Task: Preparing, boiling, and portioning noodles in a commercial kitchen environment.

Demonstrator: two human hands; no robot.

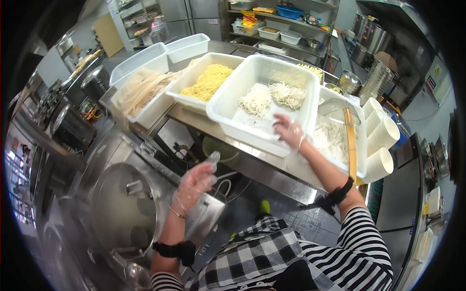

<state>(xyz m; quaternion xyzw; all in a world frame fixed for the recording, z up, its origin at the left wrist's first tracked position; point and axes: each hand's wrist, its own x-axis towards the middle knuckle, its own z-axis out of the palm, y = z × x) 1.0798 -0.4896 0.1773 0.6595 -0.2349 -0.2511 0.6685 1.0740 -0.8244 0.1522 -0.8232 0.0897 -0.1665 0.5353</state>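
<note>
My right hand [288,131], in a clear plastic glove, hovers over the near part of a white plastic tub [227,120], its fingers apart and holding nothing. Two heaps of thin white noodles [255,102] lie in that tub. My left hand [198,178], gloved too, is raised between the counter and a big steel pot [123,207]; its fingers are bent and blurred, and whether they hold anything is unclear. Yellow noodles [209,83] fill the tub to the left. On the right, wide white noodles [329,140] lie in another tub, with a wire strainer [349,127] with a wooden handle resting across it.
A cloth [140,91] partly covers a tub at the counter's left end, with white tubs [187,47] behind it. Stacked paper cups [380,163] stand at the right. The steel counter's edge [255,163] runs before me. Liquid fills the pot at lower left. Shelves stand beyond the counter.
</note>
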